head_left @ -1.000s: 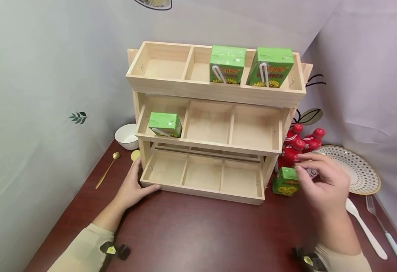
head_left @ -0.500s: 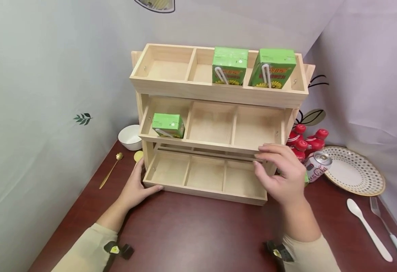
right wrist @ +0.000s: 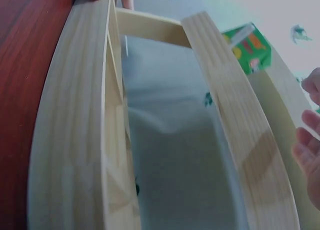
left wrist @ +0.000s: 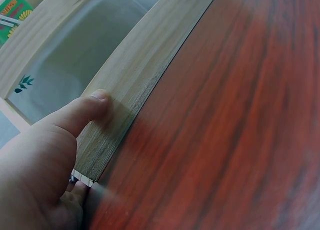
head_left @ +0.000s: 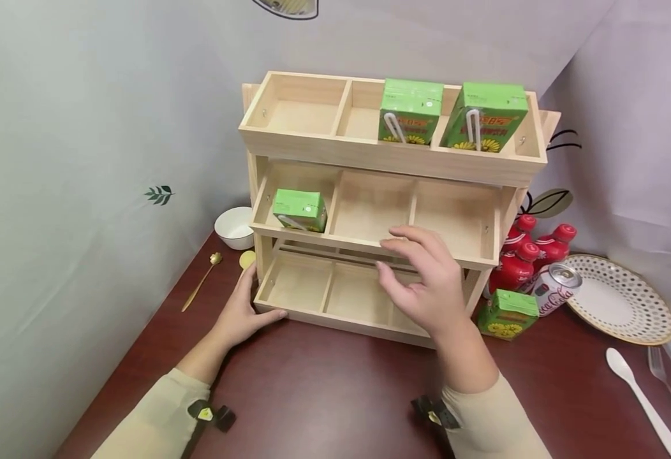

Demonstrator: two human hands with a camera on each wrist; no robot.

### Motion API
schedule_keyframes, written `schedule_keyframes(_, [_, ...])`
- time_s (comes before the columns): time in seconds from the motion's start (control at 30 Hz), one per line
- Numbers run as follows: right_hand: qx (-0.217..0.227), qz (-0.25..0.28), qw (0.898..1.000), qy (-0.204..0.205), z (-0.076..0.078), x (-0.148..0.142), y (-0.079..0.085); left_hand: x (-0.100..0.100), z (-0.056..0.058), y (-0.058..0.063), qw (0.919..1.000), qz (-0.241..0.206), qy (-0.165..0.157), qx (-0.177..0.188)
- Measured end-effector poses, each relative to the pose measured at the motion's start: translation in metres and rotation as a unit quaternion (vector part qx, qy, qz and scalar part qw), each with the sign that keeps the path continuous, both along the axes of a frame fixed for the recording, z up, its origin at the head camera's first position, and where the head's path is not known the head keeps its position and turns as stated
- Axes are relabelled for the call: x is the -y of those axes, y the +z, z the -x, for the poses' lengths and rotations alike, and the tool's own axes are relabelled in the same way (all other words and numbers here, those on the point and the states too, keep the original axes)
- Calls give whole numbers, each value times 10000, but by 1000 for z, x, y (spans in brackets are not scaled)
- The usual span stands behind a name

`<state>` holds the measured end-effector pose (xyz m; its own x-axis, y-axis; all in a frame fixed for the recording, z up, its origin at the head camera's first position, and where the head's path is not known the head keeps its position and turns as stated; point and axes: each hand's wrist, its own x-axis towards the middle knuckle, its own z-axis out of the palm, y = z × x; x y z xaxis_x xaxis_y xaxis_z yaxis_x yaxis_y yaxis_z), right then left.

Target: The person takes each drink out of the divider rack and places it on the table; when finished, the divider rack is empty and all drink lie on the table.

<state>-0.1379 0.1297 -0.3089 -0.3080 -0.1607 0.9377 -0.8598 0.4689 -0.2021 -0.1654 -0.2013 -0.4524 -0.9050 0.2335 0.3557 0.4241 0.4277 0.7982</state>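
A three-tier wooden rack (head_left: 393, 155) with divided compartments stands on the table. My left hand (head_left: 242, 317) grips the lower left corner of its bottom tier, the thumb (left wrist: 85, 110) along the front board and other fingers round the end. Raised before the middle and bottom tiers, my right hand (head_left: 427, 280) has its fingers loosely bent and apart, holding nothing. Two green drink cartons with straws occupy the top tier, one in the middle (head_left: 410, 115) and one at right (head_left: 486, 118). Another green carton (head_left: 301, 210) sits in the middle tier's left compartment.
Right of the rack, a green carton (head_left: 508, 314) stands on the table beside a Coca-Cola can (head_left: 556, 288) and red bottles (head_left: 516, 268). A dotted plate (head_left: 617, 299), white spoon (head_left: 645, 401) and fork (head_left: 665, 379) lie farther right. A bowl (head_left: 235, 227) and gold spoon (head_left: 201, 280) are at left.
My right hand has moved left, from near the carton beside the rack to in front of the tiers. The left hand keeps its hold on the corner. The head view has shifted slightly.
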Motion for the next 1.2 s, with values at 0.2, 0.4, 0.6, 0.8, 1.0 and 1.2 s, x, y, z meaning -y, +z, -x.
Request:
schedule_keyframes(0.2, [430, -812, 9957, 109, 25, 18, 1, 0, 2, 1, 9999, -74, 21, -70])
schedule_keyframes(0.4, [617, -1461, 9873, 98, 46, 40, 14, -2, 7, 2, 9999, -132, -60, -77])
schedule_keyframes(0.6, [429, -1406, 9888, 259, 60, 56, 25, -2, 6, 0, 9999, -125, -59, -69])
schedule_keyframes(0.8, [536, -1515, 9868, 221, 67, 70, 26, 1, 4, -1, 9999, -122, -14, -33])
schedule_keyframes(1.0, [857, -1761, 9806, -71, 68, 75, 18, 1, 4, -1, 9999, -116, -24, -12])
schedule_keyframes(1.2, [801, -1618, 9832, -269, 65, 78, 9, 0, 4, -3, 9999, -113, -24, 45])
